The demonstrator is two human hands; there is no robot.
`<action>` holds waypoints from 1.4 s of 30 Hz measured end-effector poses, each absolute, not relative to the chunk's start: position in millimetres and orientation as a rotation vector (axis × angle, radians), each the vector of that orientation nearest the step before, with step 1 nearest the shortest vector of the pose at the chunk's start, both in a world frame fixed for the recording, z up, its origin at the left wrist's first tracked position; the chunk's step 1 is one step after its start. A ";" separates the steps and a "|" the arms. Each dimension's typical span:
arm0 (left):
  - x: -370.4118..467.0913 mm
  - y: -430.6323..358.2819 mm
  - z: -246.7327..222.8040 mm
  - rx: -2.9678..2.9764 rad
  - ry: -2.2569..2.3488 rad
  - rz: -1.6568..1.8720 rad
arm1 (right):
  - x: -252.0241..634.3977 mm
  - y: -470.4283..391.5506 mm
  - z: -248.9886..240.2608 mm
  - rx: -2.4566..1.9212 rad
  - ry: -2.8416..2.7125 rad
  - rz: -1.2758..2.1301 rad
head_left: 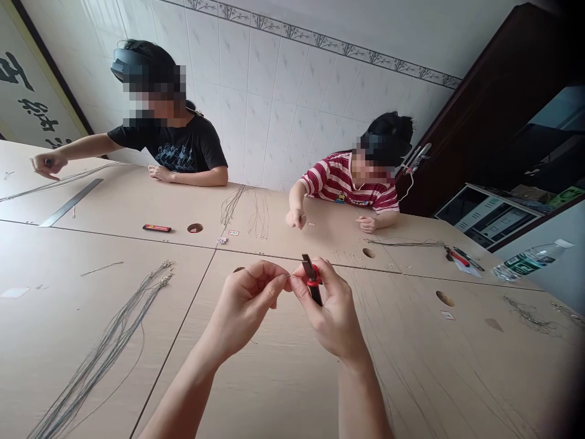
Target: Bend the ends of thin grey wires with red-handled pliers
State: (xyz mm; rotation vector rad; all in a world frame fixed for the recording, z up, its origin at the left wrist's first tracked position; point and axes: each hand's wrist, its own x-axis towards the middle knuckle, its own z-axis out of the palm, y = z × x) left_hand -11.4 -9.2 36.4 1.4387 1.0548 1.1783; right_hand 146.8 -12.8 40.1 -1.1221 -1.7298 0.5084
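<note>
Above the middle of the table, my left hand [249, 305] is closed in a pinch, thumb against forefinger, on something thin and pale that is too small to name. My right hand [329, 308] meets it fingertip to fingertip and pinches at the same spot. Small pliers [312, 281] with red on the handles are also held in my right hand, their dark jaws pointing up and away. To the left lies a bundle of thin grey cords [114, 332] with metal clasps at the far end. More thin cords [406, 353] stretch across the table on the right.
Two people sit across the table [274, 378]. At the far left are a steel ruler [73, 201] and a red-and-black narrow case [157, 228]. On the right stand out a tilted water bottle [532, 261], red-handled pliers [457, 256] and a round table hole [445, 298].
</note>
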 end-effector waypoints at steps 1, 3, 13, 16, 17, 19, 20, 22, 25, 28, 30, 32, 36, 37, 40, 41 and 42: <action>-11.3 -9.3 36.4 1.439 1.053 1.178 | 146.8 -12.9 40.4 -1.121 -1.729 0.509; -11.4 -10.0 36.9 1.442 1.054 1.174 | 147.1 -13.1 40.7 -1.117 -1.727 0.513; -11.9 -8.5 38.1 1.474 1.053 1.176 | 147.6 -12.0 38.6 -1.129 -1.723 0.538; -12.1 -7.5 37.3 1.478 1.066 1.186 | 146.7 -11.8 38.8 -1.127 -1.712 0.572; -12.2 -7.5 37.2 1.477 1.072 1.190 | 146.4 -11.7 38.6 -1.127 -1.706 0.589; -12.4 -7.7 37.2 1.474 1.078 1.202 | 145.3 -11.3 38.1 -1.127 -1.695 0.619; -12.2 -7.9 37.3 1.473 1.077 1.207 | 144.5 -11.2 37.7 -1.129 -1.688 0.628; -11.1 -8.0 38.0 1.465 1.068 1.221 | 142.4 -11.1 37.1 -1.135 -1.673 0.637; -7.8 -8.1 39.4 1.430 1.017 1.287 | 139.5 -12.1 36.6 -1.129 -1.646 0.642; -6.2 -9.7 41.5 1.337 0.963 1.409 | 140.4 -13.7 35.2 -1.102 -1.597 0.667; -9.0 -12.9 44.0 1.224 0.842 1.449 | 144.3 -14.5 32.0 -1.095 -1.521 0.692; -14.7 -17.8 47.6 1.120 0.640 1.382 | 151.2 -14.8 26.2 -1.106 -1.418 0.722; -20.6 -30.1 54.8 1.160 0.342 0.949 | 176.8 -13.4 14.3 -1.110 -1.171 0.814; -18.0 -33.5 55.4 1.212 0.321 0.835 | 186.5 -13.2 13.7 -1.085 -1.096 0.832; 2.0 -45.3 53.0 1.356 0.372 0.591 | 223.4 -16.2 23.0 -0.966 -0.897 0.829; 11.7 -50.0 50.7 1.388 0.407 0.545 | 237.4 -19.0 29.3 -0.954 -0.872 0.809; 21.9 -55.0 47.9 1.413 0.442 0.519 | 251.9 -22.8 36.7 -0.950 -0.851 0.789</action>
